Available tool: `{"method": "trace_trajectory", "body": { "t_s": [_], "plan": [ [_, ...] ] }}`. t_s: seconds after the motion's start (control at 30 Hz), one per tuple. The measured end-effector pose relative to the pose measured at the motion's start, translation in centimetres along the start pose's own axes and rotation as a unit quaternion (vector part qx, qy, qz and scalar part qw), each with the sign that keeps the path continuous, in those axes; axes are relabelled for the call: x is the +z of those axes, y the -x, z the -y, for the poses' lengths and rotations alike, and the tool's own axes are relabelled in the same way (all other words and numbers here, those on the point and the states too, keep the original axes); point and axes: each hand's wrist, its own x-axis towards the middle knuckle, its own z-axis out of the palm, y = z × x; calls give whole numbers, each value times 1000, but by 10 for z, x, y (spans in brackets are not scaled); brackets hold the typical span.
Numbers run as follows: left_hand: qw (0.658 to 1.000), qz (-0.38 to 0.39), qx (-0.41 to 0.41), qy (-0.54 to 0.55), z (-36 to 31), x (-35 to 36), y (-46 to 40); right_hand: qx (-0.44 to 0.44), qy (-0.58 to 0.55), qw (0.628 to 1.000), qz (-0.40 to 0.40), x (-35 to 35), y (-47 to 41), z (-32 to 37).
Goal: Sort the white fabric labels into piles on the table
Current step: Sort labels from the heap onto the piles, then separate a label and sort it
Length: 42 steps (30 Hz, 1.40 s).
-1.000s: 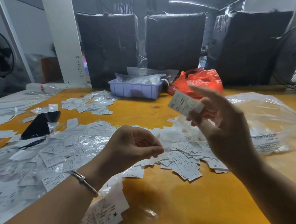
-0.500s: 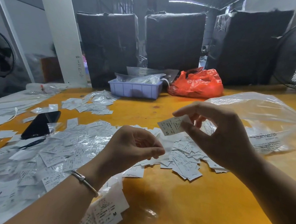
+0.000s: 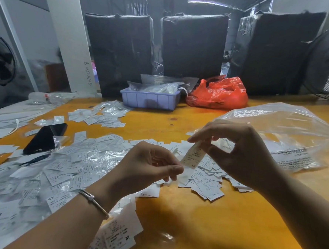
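Right hand (image 3: 240,156) lowered label (image 3: 193,155) to left hand (image 3: 151,167); both pinching.

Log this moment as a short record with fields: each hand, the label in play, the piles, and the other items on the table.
right hand: pinches the top of a long white printed fabric label
left hand: thumb and fingers curled at the label's lower end
label state: hangs above the table between both hands
piles: loose white labels under the hands; shiny wrapped labels to the left
table: yellow-orange wooden top
other items: black phone; lilac plastic tray; red plastic bag; clear plastic bag
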Motion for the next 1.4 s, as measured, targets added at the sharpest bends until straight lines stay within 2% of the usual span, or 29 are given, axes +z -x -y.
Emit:
{"method": "trace_trajectory", "body": {
  "t_s": [0.07,0.23,0.37,0.57,0.7,0.8,0.9,1.0,1.07,1.1,1.17,1.23,1.27,1.4],
  "plan": [
    [1000,-3,-4,-5,0,0,0,3,24,1000,5,5,1,1],
    [1000,-4,1,-28,1,1,1,37,-15,999,31,12,4,4],
    [999,-14,-11,-46,0,0,-1,64,-20,998,2,12,5,-3],
    [999,-16,-24,-45,-2,-1,0,111,-144,983,20,17,6,-2],
    [998,-19,-34,-41,-2,-1,-1,192,-236,952,25,18,6,-5],
    [998,-24,-29,-41,-1,0,-1,237,-262,933,73,18,7,-7],
    [998,-32,-26,-44,0,-1,-1,242,-250,928,136,20,7,-6],
    [996,-44,-40,-60,3,-3,-3,255,-171,947,94,15,5,-14],
    [992,-87,-52,-76,8,-8,-4,273,6,961,34,11,6,-30],
    [987,-117,-59,-90,11,-10,-5,292,113,949,12,9,7,-38],
    [972,-175,-88,-133,17,-15,-5,361,273,892,-4,3,10,-55],
    [949,-220,-121,-193,23,-20,-5,432,354,829,22,-3,14,-72],
    [936,-233,-137,-227,26,-23,-5,451,373,810,41,-6,17,-80],
    [893,-225,-218,-323,30,-28,-4,445,390,800,105,-9,31,-104]
  ]
}}
